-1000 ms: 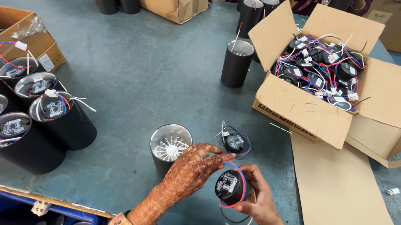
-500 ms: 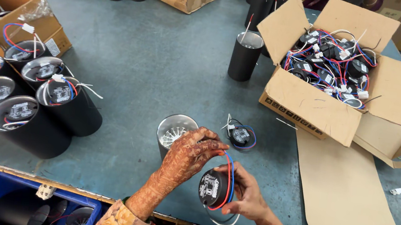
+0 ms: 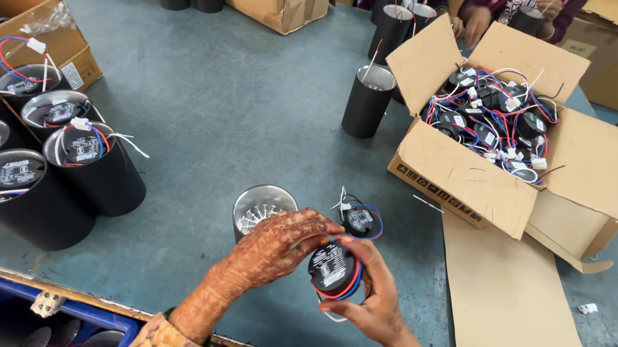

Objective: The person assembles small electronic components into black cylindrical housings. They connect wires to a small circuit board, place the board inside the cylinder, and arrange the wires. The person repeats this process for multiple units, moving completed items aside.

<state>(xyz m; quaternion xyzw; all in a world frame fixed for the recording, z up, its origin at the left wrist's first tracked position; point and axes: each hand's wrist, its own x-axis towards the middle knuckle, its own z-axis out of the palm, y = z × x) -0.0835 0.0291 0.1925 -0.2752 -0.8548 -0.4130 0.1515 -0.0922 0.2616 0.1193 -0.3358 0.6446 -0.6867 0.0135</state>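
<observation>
**Two hands hold a small round black part over the bench**

On the far left sits a group of black cans (image 3: 51, 191) with wired parts already on top. They stand close together, touching. Behind them is a small open box (image 3: 1, 14).

Next comes the open silver can (image 3: 262, 208), standing upright on the blue bench (image 3: 215, 109). It has no part on top.

The left hand (image 3: 278, 244) is just in front of that can. Its fingers (image 3: 316, 226) curl over the top of the round black part (image 3: 333, 269). The right hand (image 3: 368, 297) cups the same part from below and from the side, with fingers closed around it. The part is in the air, just above the bench, near the silver can. Red and blue wires (image 3: 346, 289) loop around it.

A good way to do this, I think, is to hold the part steady with the right hand and keep the wires free, not pinched.

Another small part (image 3: 359, 220) lies on the bench just behind. Farther right is a big box of wired parts (image 3: 485, 124) and a flat cardboard sheet (image 3: 519, 306).
</observation>
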